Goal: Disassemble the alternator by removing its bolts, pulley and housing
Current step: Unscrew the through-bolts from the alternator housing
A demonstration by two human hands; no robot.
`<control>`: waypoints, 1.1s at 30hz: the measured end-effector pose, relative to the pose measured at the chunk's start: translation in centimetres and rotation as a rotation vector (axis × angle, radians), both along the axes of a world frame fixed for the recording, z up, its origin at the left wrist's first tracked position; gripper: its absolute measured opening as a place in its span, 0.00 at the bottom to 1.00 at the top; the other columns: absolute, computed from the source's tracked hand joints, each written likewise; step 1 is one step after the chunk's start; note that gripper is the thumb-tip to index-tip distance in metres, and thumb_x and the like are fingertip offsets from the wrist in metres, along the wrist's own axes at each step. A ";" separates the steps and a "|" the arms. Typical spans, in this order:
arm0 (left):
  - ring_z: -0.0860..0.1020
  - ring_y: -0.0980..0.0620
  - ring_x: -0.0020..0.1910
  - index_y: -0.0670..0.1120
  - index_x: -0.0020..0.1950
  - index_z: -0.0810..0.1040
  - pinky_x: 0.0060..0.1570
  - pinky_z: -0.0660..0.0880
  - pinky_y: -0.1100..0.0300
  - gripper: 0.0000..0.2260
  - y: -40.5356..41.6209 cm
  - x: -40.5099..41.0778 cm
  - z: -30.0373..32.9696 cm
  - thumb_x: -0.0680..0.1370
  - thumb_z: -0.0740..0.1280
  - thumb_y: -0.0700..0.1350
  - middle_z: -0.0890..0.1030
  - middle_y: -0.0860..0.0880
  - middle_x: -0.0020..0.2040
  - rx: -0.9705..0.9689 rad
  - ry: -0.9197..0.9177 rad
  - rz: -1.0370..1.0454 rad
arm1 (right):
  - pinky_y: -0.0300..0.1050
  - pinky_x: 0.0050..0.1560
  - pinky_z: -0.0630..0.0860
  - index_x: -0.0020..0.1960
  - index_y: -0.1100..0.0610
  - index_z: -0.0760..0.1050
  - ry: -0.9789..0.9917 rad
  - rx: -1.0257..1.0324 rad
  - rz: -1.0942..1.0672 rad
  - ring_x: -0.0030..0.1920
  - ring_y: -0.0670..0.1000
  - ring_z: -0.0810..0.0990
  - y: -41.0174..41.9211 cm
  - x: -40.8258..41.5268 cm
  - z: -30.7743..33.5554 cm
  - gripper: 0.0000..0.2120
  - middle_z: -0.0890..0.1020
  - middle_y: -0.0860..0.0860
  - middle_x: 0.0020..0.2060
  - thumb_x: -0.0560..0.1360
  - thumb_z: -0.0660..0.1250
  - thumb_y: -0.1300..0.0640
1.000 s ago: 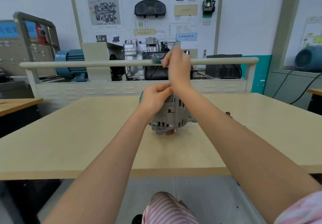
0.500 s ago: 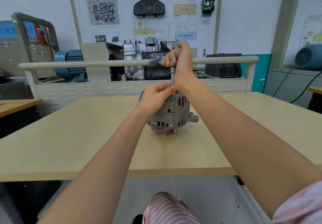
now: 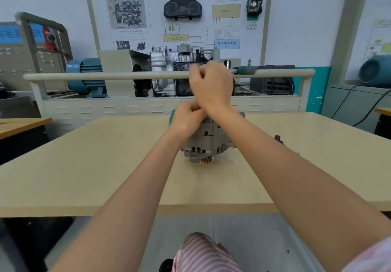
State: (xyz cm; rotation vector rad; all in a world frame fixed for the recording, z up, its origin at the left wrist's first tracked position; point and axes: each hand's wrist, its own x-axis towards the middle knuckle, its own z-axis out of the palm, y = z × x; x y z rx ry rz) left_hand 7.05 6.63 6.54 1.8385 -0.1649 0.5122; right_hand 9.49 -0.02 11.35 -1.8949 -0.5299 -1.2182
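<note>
A grey alternator (image 3: pixel 208 142) stands on the beige table (image 3: pixel 84 166), its coppery pulley end facing down. My left hand (image 3: pixel 186 117) rests curled on the alternator's top, its fingers round something hidden under my right wrist. Above it, my right hand (image 3: pixel 211 85) grips the head of a ratchet wrench (image 3: pixel 245 70), whose green handle sticks out level to the right. The shaft below the wrench is hidden behind my hands.
Small loose metal parts (image 3: pixel 278 139) lie on the table right of the alternator. A pale rail (image 3: pixel 105 76) runs across behind the table, with a training board, engine parts and a blue motor (image 3: pixel 86 77) beyond. Another table edge (image 3: pixel 21 123) shows at left.
The wrench handle has swung from pointing left to pointing right. My right hand turned with it above the alternator. My left hand stayed on top of the alternator.
</note>
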 end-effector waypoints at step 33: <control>0.79 0.56 0.37 0.50 0.38 0.79 0.42 0.75 0.61 0.10 0.6 0.4 0.4 0.75 0.66 0.37 0.81 0.54 0.33 0.014 -0.002 -0.089 | 0.36 0.35 0.64 0.26 0.55 0.64 0.011 0.213 0.226 0.30 0.45 0.65 0.0 0.2 -0.2 0.19 0.67 0.47 0.24 0.76 0.57 0.59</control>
